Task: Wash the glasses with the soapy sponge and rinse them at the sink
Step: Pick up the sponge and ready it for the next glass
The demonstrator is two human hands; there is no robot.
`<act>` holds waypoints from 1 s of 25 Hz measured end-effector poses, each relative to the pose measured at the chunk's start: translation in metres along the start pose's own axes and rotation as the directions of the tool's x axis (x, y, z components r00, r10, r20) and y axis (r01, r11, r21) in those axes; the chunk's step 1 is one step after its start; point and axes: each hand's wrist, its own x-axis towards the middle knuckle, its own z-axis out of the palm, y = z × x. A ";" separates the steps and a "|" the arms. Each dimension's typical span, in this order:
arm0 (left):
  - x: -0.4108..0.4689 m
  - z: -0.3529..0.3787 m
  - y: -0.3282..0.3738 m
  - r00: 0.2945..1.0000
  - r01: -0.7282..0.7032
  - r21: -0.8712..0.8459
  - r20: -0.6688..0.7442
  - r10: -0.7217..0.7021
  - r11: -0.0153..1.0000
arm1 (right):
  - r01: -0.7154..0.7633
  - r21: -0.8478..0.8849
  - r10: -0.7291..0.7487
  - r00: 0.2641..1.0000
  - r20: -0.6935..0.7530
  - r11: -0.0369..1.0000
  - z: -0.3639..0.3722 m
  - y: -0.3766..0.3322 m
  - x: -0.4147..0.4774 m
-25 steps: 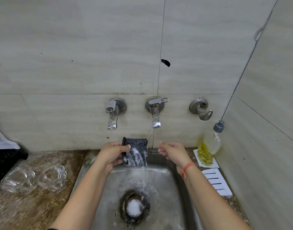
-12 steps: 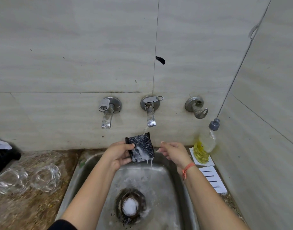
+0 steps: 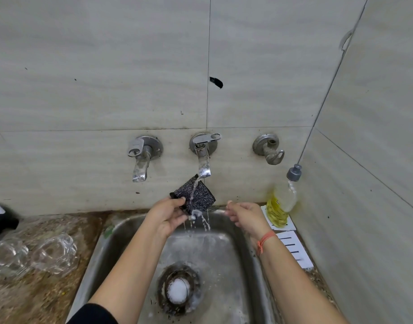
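Head view: your left hand [image 3: 169, 215] is pinching the soft, wet sponge [image 3: 197, 197] by its 8 o'clock corner under the running tap [image 3: 204, 160]; your right hand [image 3: 246, 218] is hanging relaxed, empty. The glasses [image 3: 53, 253] are lying at 9 o'clock of the sink [image 3: 112, 253]: probably fragile, slippery once soaped. Wrap fingers around the body.

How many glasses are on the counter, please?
2, both on the counter left of the sink: the outer glass at the picture's edge, the inner glass beside it. Others may be out of view.
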 end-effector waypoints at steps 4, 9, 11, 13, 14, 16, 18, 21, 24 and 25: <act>0.000 -0.005 0.002 0.998 -0.018 -0.146 -0.056 0.010 0.989 | -0.003 -0.030 0.003 1.000 0.006 1.000 0.003 0.002 0.003; 0.001 -0.001 0.000 0.999 -0.006 -0.311 -0.047 -0.009 0.950 | -0.006 -0.036 0.007 1.000 0.018 0.999 0.004 0.000 0.001; 0.003 0.003 -0.002 0.999 0.013 -0.348 -0.032 -0.025 0.938 | -0.006 -0.031 0.007 1.000 0.023 1.000 0.004 0.000 0.000; 0.005 0.004 -0.004 0.999 0.026 -0.361 -0.033 -0.040 0.932 | -0.008 -0.033 0.008 1.000 0.017 0.999 0.003 0.001 0.001; 0.005 0.004 -0.005 0.998 0.031 -0.357 -0.040 -0.049 0.934 | -0.008 -0.034 0.008 1.000 0.009 0.999 0.002 0.001 0.002; 0.003 -0.002 -0.006 0.996 0.028 -0.333 -0.066 -0.052 0.942 | -0.008 -0.028 0.008 1.000 0.008 1.000 0.002 0.000 0.003; 0.001 -0.012 -0.006 0.994 -0.004 -0.288 -0.107 -0.028 0.958 | -0.011 0.003 0.010 0.999 0.042 1.000 0.007 -0.005 0.002; 0.000 -0.032 -0.006 0.985 -0.061 -0.223 -0.173 0.022 0.973 | -0.026 0.028 0.022 0.990 0.138 0.999 0.024 -0.017 -0.004; 0.001 -0.050 -0.004 0.972 -0.110 -0.170 -0.225 0.070 0.979 | -0.067 0.076 0.043 0.959 0.281 0.995 0.051 -0.038 -0.008; 0.000 -0.053 -0.003 0.969 -0.123 -0.148 -0.233 0.086 0.981 | -0.077 0.085 0.047 0.949 0.310 0.993 0.060 -0.044 -0.008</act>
